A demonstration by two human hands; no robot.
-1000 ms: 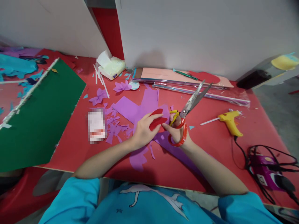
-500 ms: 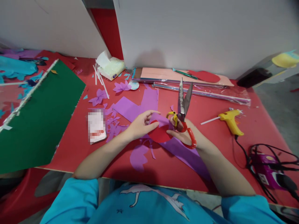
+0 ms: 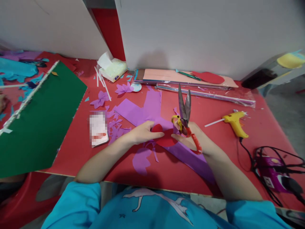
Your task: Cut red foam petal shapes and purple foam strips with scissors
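My left hand (image 3: 145, 132) pinches the left side of a rounded red craft sheet (image 3: 169, 140), its thumb on top. A purple piece (image 3: 163, 122) lies against the far side of the red one, between my hands. My right hand (image 3: 192, 136) grips the right side of the pieces while scissors (image 3: 185, 116) with yellow and red handles hang on its fingers. Their blades point away from me, a little apart. Under my hands lie purple strips (image 3: 188, 160). A purple petal-shaped cutout (image 3: 142, 160) rests nearer my body.
A green board (image 3: 47, 124) and a phone (image 3: 98, 128) are at left, near purple scraps (image 3: 116, 127). Tissues (image 3: 113, 68) and packaged sheets (image 3: 186, 78) stand at the back. To the right are a yellow glue gun (image 3: 234, 122) and cables. Another person's hand (image 3: 2, 102) shows at far left.
The purple piece has shifted away from me over the red one, baring more red by my left thumb. The scissors have tilted left. Another person's hand has appeared at the left edge.
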